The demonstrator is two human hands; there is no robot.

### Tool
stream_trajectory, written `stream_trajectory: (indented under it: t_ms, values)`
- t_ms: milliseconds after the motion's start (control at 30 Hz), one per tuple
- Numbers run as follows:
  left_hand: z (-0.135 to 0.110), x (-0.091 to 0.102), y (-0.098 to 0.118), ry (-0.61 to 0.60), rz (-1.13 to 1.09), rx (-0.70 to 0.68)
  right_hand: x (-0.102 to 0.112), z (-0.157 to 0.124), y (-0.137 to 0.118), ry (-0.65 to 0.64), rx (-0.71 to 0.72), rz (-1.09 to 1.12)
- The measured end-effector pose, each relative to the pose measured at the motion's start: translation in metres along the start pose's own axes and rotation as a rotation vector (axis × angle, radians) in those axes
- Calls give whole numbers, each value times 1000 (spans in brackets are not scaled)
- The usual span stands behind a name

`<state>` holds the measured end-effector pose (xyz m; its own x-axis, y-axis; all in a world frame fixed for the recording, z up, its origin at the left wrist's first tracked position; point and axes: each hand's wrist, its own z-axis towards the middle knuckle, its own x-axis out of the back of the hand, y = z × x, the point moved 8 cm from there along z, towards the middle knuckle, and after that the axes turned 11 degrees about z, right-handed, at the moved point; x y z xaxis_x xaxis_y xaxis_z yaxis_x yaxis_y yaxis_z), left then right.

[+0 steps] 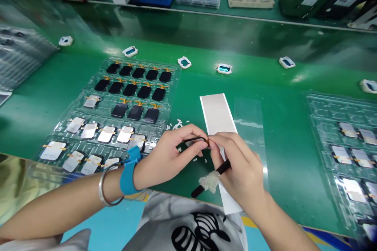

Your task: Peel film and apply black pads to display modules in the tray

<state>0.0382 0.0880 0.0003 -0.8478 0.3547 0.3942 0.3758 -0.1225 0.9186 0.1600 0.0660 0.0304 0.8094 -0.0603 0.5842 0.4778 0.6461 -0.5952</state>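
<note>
My left hand (172, 153) pinches a small dark screen part (196, 141) by its edges, just above the green table (265, 133). A blue wrist strap (129, 170) and a metal bangle (107, 184) sit on that wrist. My right hand (240, 168) is closed too: its fingertips meet the part's right end at a small orange tab, and it grips a black tweezer-like tool (210, 178) with a lump of white bits stuck on it. Both hands hover over a white paper strip (218, 115).
A clear tray (118, 117) of dark and film-covered screen parts lies at left, another tray (347, 145) at right. Several small white-framed parts (224, 69) stand in a row farther back. White film scraps (176, 125) lie near my left hand. Boxes and trays line the far edge.
</note>
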Motion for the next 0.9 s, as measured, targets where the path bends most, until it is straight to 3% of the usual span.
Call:
stream_trajectory:
  t_ms: [100, 233, 400, 500, 667, 900]
  values:
    - [0, 2, 1, 11, 17, -16, 2, 4, 5, 28, -55, 73]
    - [-1, 4, 1, -2, -49, -11, 2, 10, 29, 3, -300, 269]
    - [-5, -4, 5, -115, -205, -17, -13, 9, 51, -71, -585, 597]
    - [-6, -8, 5, -135, -231, -21, -28, 6, 51, -164, -709, 828]
    - [-5, -9, 2, -133, -129, -45, -34, 0, 51, -198, -784, 989]
    - [-7, -11, 2, -159, -78, -31, -28, -7, 53, -119, -798, 839]
